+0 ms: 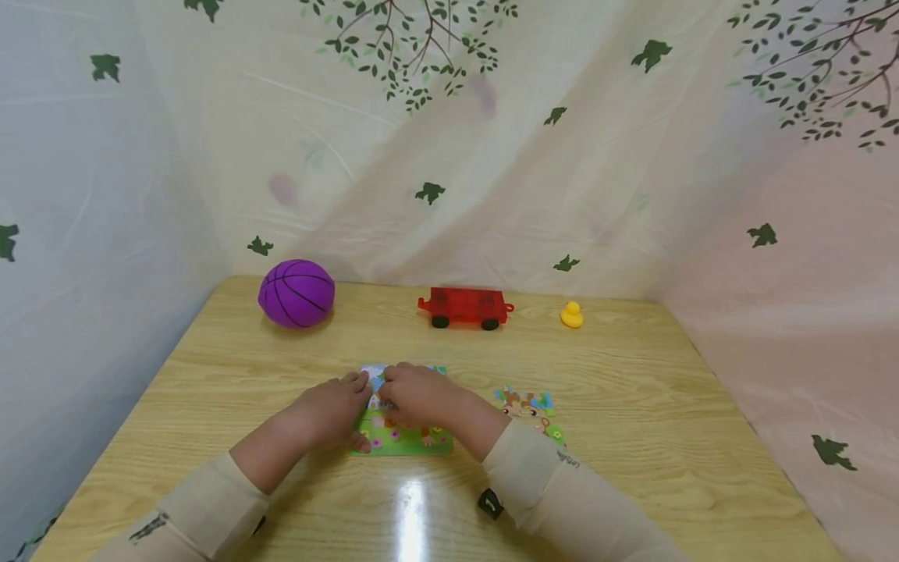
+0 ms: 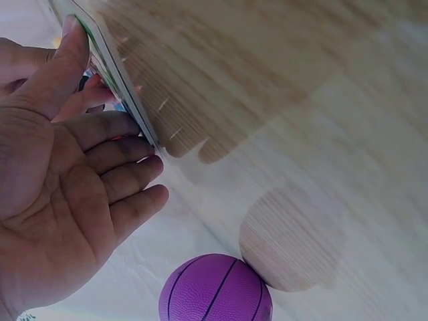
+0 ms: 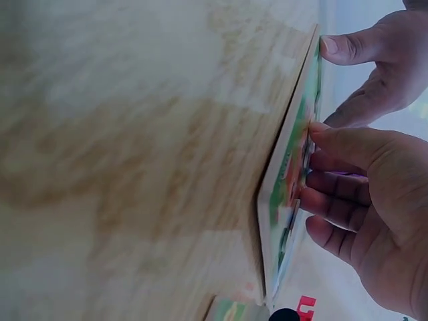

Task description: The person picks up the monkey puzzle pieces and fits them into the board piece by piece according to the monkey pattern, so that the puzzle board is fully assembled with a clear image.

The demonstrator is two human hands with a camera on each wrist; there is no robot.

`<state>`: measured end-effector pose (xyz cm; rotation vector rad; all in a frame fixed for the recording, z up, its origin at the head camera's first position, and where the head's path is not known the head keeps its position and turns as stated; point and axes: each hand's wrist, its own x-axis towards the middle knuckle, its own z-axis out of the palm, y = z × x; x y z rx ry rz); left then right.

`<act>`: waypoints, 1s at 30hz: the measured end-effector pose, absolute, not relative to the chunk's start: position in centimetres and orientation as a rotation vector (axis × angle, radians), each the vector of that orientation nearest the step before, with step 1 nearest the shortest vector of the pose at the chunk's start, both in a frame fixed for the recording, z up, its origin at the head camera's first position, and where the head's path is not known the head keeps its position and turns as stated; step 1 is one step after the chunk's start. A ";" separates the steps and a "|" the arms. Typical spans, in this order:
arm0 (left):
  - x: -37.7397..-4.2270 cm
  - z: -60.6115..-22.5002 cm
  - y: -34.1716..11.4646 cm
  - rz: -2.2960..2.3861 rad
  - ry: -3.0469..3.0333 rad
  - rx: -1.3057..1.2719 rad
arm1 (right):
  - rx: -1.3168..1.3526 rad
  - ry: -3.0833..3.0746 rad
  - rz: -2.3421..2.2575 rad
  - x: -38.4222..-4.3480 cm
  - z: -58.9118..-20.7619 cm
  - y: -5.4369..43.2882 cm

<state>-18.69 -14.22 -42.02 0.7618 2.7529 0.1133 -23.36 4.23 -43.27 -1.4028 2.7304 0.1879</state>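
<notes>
A picture puzzle board point(image 1: 403, 445), green with flowers and a pale sky, lies flat on the table under both hands. My left hand point(image 1: 330, 410) rests along the board's left side, its thumb at the near corner; the left wrist view shows its fingers point(image 2: 130, 177) stretched out against the edge. Over the board's middle is my right hand point(image 1: 424, 398), with thumb and fingertips touching the printed surface in the right wrist view. Whether a loose piece lies under those fingertips is hidden. Puzzle pieces point(image 1: 523, 404) with a brown animal's face lie right of the board, partly behind the right forearm.
On the wooden table point(image 1: 632, 437), a purple ball point(image 1: 296, 293) stands at the back left, a red toy wagon point(image 1: 467, 306) at the back middle and a yellow rubber duck point(image 1: 572, 315) at the back right. A small black object point(image 1: 490, 503) is beside the right sleeve.
</notes>
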 end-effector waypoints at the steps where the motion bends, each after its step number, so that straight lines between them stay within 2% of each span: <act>1: -18.7 -42.0 -14.2 0.111 2.754 0.763 | -1.396 2.734 0.173 -23.4 -43.3 4.3; 13: -18.7 -41.7 -13.9 0.150 2.759 0.772 | -1.473 2.724 -0.073 -24.1 -42.9 7.8; 22: -18.9 -42.1 -14.0 0.181 2.761 0.743 | -1.223 2.864 -0.230 -25.1 -40.8 13.7; 30: -18.8 -42.3 -14.0 0.218 2.777 0.707 | -0.993 2.909 -0.236 -25.3 -40.6 18.3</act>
